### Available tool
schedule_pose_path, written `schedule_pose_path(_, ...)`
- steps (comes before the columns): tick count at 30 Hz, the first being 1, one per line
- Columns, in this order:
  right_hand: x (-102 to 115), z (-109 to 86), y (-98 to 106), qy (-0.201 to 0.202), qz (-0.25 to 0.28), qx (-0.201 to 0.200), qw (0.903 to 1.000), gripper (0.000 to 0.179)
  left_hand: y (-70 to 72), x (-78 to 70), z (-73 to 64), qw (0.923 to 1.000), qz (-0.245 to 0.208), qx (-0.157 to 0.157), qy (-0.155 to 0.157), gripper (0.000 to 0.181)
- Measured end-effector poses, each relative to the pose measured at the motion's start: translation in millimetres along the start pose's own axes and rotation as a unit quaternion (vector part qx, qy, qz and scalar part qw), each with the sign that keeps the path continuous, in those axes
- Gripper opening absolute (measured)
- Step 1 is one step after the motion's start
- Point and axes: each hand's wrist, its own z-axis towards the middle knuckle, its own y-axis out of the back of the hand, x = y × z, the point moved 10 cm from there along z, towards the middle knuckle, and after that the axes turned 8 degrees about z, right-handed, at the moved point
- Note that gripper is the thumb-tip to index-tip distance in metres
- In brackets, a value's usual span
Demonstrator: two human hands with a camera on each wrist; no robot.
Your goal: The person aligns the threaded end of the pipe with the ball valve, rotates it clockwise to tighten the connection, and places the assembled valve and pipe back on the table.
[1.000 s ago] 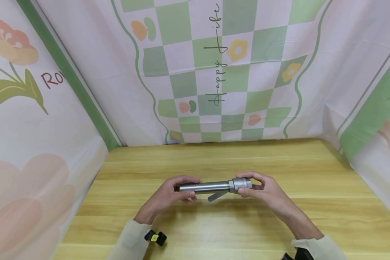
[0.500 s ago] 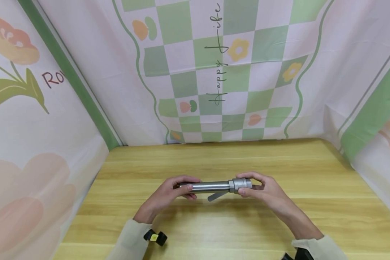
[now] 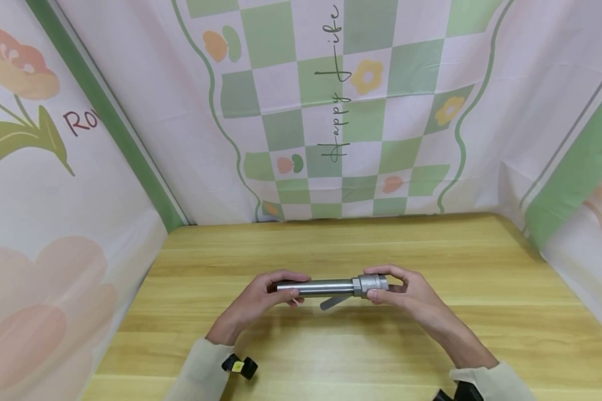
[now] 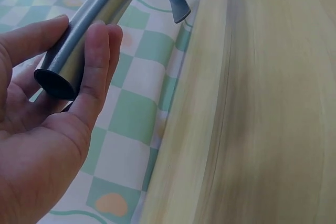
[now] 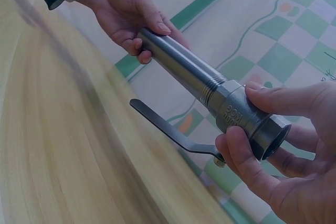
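A steel pipe [image 3: 326,287] with a metal ball valve [image 3: 368,285] on its right end is held level above the table. Around the pipe's free left end curl the thumb and fingers of my left hand [image 3: 253,303]; that end's dark opening shows in the left wrist view. My right hand [image 3: 421,295] grips the valve body between thumb and fingers. Threads [image 5: 214,90] are visible where the pipe enters the valve's hex end. A flat lever handle [image 5: 163,125] slants out from the valve's underside, back along the pipe, and neither hand touches it.
Beneath the hands is a wood-grain table [image 3: 341,356]. A checked green-and-white cloth [image 3: 363,128] hangs along its back edge, and printed cloth walls [image 3: 105,223] stand at both sides. Each wrist wears a black camera mount [image 3: 239,366].
My left thumb has moved up from the pipe's lower side onto its front, then slid slightly down again. The right hand and the valve have stayed almost in place.
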Motion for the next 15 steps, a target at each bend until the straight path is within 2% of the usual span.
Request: schedule_pose_path(15,-0.3,0.5,-0.2,0.003,0.001,0.000,1.0000,0.052,-0.4,-4.0,-0.6,0.9997,0.015,-0.002,-0.018,0.038)
